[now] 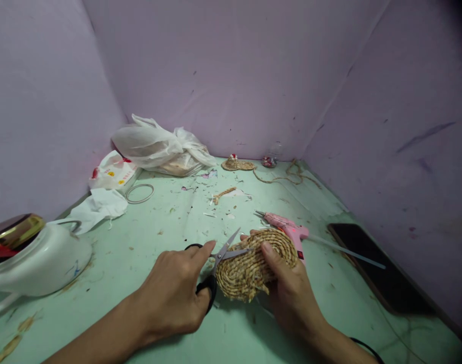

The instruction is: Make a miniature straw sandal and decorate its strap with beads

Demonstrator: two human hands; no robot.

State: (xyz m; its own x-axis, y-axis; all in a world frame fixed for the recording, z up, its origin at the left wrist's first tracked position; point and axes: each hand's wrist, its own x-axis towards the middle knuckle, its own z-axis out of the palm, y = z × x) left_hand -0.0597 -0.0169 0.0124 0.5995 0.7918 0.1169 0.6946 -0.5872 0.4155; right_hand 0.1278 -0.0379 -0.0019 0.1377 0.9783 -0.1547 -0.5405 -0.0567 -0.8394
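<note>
The coiled straw piece (240, 278) is just below and right of the centre of the frame, raised toward the camera. It is an elongated oval, its long axis slanting from the lower left to the upper right, with one rounded end toward the scissors side and the other toward the right of the frame. Ragged strand ends stick out along its lower edge.

The right hand (293, 293), coming from the lower right, is clamped on the piece's right part: the thumb presses on the near face, and fingertips show at the upper edge. The left hand (177, 290), coming from the lower left, is closed around the black handles of the scissors (220, 256), thumb in the lower loop and index finger stretched along the upper one. The two hands are apart, with the straw piece and scissors between them. The scissors' blades are spread: one points to the upper right, the other points right, across the piece's upper left part.

Just behind the right hand lies a pink glue gun (282, 222), its nozzle toward the upper left, with a translucent stick (348, 251) reaching toward a dark phone (378, 268) at the right.
</note>
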